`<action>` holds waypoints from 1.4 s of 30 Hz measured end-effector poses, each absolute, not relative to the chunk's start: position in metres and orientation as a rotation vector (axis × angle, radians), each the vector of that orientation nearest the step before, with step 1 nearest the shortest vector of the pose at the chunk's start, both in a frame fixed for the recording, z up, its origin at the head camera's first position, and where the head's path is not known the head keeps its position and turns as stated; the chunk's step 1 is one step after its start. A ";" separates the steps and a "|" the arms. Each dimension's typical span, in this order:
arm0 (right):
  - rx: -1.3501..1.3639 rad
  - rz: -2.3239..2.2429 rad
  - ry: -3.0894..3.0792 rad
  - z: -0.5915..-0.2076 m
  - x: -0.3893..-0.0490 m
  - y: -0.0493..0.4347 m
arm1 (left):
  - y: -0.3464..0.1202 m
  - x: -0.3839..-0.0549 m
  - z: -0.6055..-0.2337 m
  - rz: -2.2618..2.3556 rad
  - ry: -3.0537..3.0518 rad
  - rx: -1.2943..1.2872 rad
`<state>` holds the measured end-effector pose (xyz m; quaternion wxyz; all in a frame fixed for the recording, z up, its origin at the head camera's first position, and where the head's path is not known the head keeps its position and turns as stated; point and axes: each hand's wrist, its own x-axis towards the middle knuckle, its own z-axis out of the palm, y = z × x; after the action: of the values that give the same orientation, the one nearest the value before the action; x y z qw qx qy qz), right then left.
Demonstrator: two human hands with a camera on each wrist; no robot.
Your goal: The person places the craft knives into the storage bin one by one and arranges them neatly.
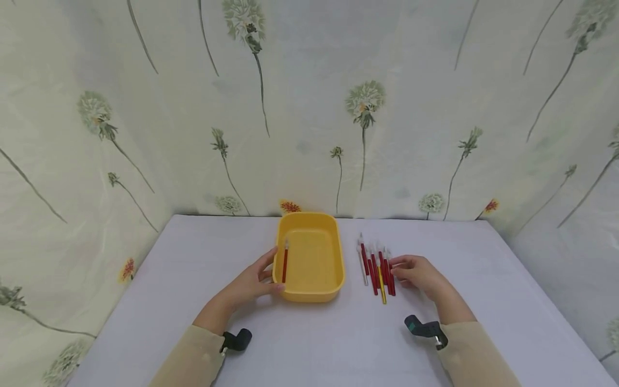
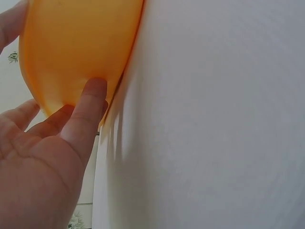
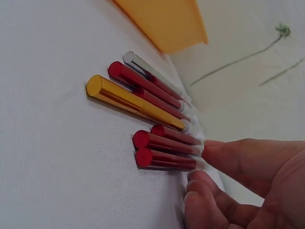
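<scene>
My left hand (image 1: 251,280) grips the near left corner of a yellow plastic tray (image 1: 333,279); its thumb is at the rim, and fingertips press the outer wall (image 2: 71,52) in the left wrist view. One red craft knife (image 1: 285,263) lies inside, along the tray's left side. To the right of the tray lies a group of capped craft knives: several red, a gold one (image 3: 119,98) and a silver one (image 3: 143,67). My right hand (image 1: 413,274) pinches the clear-capped end of the rightmost red craft knife (image 3: 164,160) between thumb and fingers.
A white cloth covers the table (image 1: 309,344). Behind it and at both sides hangs a pale curtain (image 1: 309,107) printed with dandelions. A black wrist camera mount (image 1: 237,339) sits on the left wrist, another mount (image 1: 425,329) on the right.
</scene>
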<state>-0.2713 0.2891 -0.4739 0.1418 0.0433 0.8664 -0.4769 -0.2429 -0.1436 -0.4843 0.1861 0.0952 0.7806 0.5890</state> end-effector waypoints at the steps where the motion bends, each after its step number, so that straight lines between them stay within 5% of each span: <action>1: 0.127 -1.365 2.504 -0.475 -0.272 0.290 | -0.143 -0.243 -0.484 1.656 2.198 0.267; 26: 0.186 -1.072 2.708 -0.477 -0.280 0.281 | -0.145 -0.246 -0.490 1.633 2.228 0.251; 42: 0.176 -1.292 2.629 -0.480 -0.280 0.297 | -0.144 -0.245 -0.487 1.630 2.245 0.246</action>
<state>-0.2798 0.2967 -0.4799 0.1032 0.0597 0.8911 -0.4380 -0.2445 -0.1442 -0.4867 0.1775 0.0871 0.7933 0.5759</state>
